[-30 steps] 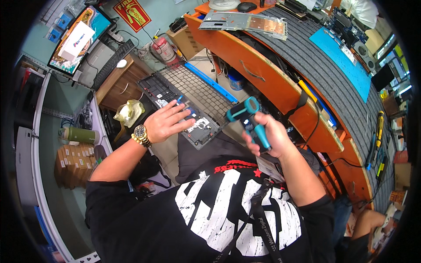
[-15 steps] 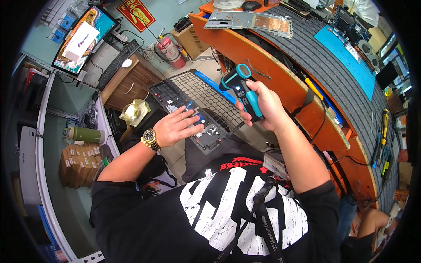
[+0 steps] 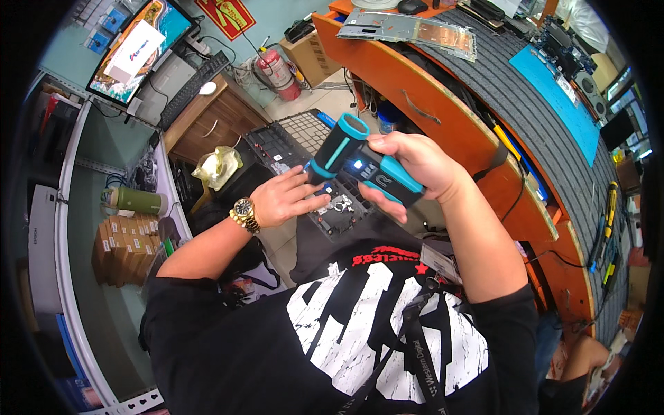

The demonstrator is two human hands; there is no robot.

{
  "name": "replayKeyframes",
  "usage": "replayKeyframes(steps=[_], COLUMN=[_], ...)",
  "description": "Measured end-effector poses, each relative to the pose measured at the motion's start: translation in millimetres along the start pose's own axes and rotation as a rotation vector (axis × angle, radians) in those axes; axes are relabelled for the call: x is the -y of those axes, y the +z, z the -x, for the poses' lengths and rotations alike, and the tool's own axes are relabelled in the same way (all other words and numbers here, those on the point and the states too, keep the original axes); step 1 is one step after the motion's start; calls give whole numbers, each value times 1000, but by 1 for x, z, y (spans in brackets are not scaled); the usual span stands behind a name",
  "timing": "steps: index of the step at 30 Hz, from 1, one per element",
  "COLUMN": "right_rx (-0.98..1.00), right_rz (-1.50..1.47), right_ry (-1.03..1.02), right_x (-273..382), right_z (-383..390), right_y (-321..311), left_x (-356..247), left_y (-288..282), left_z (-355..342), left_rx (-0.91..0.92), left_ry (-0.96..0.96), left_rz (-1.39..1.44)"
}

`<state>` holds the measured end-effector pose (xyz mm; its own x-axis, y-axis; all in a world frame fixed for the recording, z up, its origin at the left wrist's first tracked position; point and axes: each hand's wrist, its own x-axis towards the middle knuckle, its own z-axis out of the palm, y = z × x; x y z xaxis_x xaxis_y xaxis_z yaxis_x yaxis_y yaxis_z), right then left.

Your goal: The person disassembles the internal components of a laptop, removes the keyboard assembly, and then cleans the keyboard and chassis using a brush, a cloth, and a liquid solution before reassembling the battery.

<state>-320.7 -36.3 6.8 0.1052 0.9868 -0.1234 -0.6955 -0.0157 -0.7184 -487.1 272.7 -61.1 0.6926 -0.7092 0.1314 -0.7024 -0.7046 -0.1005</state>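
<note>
Several fingers of the left hand (image 3: 282,198), slightly spread, lay on the left edge of a stripped laptop keyboard chassis (image 3: 286,147), at eleven o'clock from the view's centre. The right hand (image 3: 423,168) had its fingers wrapped round a teal-and-black handheld blower (image 3: 373,171) with pale lettering, its barrel (image 3: 337,147) over the chassis at twelve; contact could not be told. White print ran along a black lanyard (image 3: 418,339) at five; a yellow-lettered red sign (image 3: 227,19) hung at eleven, and a monitor (image 3: 138,52) showed a logo at ten.
</note>
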Motion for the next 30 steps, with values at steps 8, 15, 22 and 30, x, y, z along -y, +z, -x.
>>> replayKeyframes(steps=[8, 15, 22, 30], right_rx=[-95, 333, 738, -537], right_rz=[110, 135, 708, 472], right_ry=[-359, 62, -599, 70], right_x=[-20, 13, 26, -76], right_z=[18, 169, 351, 451], right_y=[45, -45, 34, 53], left_x=[1, 10, 11, 24], left_y=[1, 28, 40, 38], left_z=[-40, 3, 12, 7], left_rx=[-106, -144, -190, -203], left_ry=[21, -87, -175, -166], left_rz=[919, 36, 51, 90])
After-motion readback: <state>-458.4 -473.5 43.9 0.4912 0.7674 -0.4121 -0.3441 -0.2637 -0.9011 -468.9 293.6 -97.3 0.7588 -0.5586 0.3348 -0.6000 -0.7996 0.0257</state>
